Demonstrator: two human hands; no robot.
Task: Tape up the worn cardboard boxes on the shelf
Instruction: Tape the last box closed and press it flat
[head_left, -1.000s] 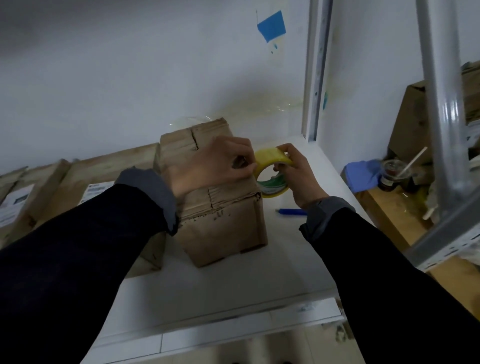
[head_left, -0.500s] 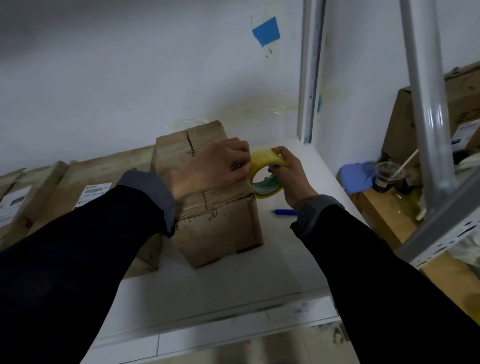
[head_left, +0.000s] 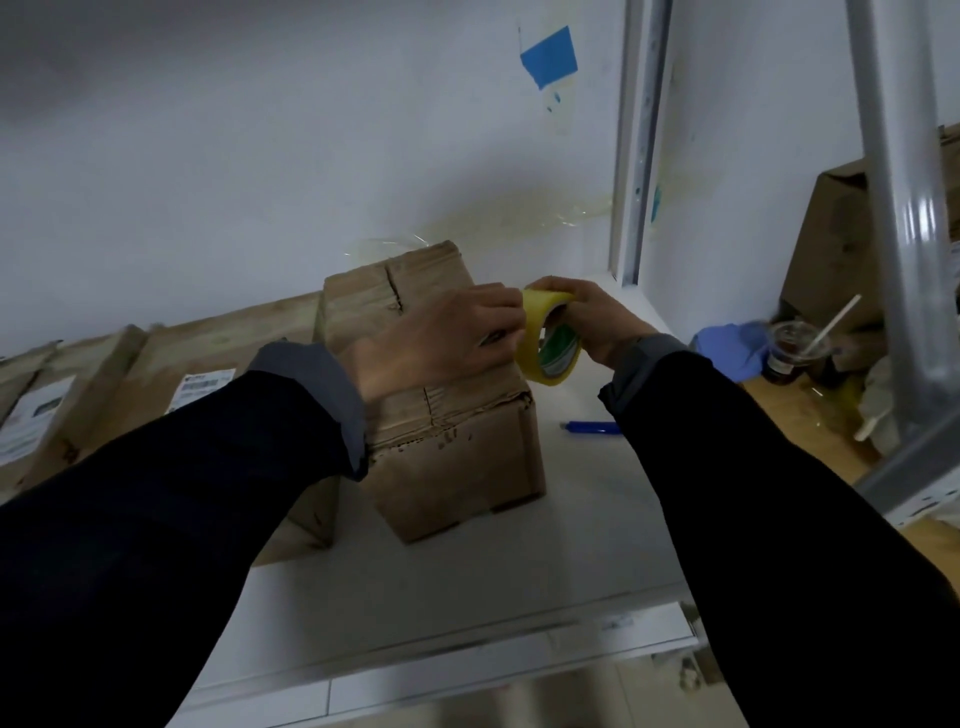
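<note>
The right hand (head_left: 597, 322) held the yellow tape roll (head_left: 549, 338) just beside the worn box (head_left: 447, 415) on the shelf (head_left: 467, 571). The left hand (head_left: 441, 338) lay on the box, its fingers picking at the roll. The tape end could slip and stick back down.

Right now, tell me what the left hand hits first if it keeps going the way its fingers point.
The left hand points right, fingertips at the yellow tape roll held by the right hand. It would likely meet the roll first.

Both hands (head_left: 447, 338) on tape roll (head_left: 548, 340)
</note>
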